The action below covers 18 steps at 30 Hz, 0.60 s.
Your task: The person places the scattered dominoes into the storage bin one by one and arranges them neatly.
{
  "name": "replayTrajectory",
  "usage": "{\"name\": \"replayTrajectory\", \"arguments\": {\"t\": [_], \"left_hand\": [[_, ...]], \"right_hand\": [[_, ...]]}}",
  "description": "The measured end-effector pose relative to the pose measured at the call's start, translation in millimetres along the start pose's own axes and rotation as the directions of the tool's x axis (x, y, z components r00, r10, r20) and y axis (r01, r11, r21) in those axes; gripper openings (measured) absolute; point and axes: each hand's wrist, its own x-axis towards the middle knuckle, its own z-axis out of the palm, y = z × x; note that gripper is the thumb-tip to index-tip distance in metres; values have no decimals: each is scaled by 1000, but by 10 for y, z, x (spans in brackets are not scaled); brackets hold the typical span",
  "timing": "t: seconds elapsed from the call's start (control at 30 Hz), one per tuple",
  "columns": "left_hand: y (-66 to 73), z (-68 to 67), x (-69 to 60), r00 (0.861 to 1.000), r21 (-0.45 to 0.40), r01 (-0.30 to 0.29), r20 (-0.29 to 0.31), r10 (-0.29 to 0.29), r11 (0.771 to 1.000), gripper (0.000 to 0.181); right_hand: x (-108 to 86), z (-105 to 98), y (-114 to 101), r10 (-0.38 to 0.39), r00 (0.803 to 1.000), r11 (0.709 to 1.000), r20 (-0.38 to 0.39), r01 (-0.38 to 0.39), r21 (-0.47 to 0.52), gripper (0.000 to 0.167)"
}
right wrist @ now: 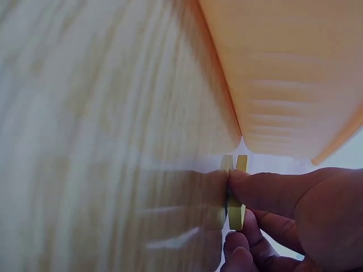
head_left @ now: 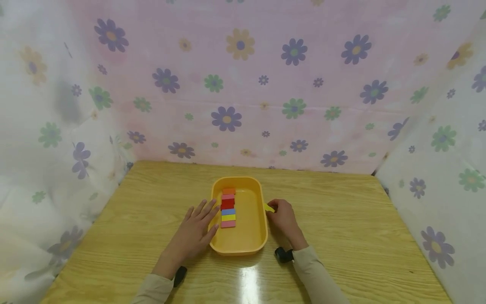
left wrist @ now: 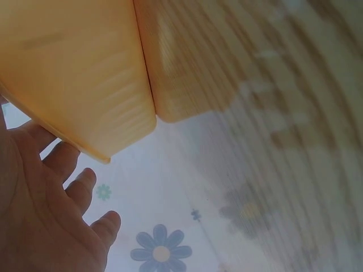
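Observation:
A yellow-orange plastic tray (head_left: pixel 248 240) stands on the table. Along its left side inside lies a column of coloured flat blocks (head_left: pixel 228 212) in orange, pink, red, blue and yellow. My left hand (head_left: pixel 195 232) rests against the tray's left rim, fingers spread and straight; the left wrist view shows the fingertips at the rim (left wrist: pixel 85 152). Just outside the tray's right wall, my right hand (head_left: pixel 282 217) pinches a small flat yellow block (head_left: pixel 269 208) between thumb and fingers. In the right wrist view that yellow block (right wrist: pixel 237 204) is held on edge, low at the tabletop.
The wood-grain table (head_left: pixel 341 236) extends on both sides of the tray. Flower-printed cloth (head_left: pixel 262 93) encloses the back, left and right. A dark wrist camera (head_left: pixel 283 255) is strapped below the right hand, and another (head_left: pixel 180 276) below the left.

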Motion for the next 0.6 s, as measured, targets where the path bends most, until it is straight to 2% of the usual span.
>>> {"name": "replayTrajectory", "arguments": {"t": [0.27, 0.6], "left_hand": [[12, 4, -1, 1000, -5, -1, -6, 1, 1000, 57], [5, 16, 2, 1000, -9, 1, -7, -1, 1000, 58]], "right_hand": [[-38, -20, 23, -28, 999, 1000, -20, 28, -2, 23], [-91, -6, 96, -46, 993, 993, -108, 57, 107, 25]]}}
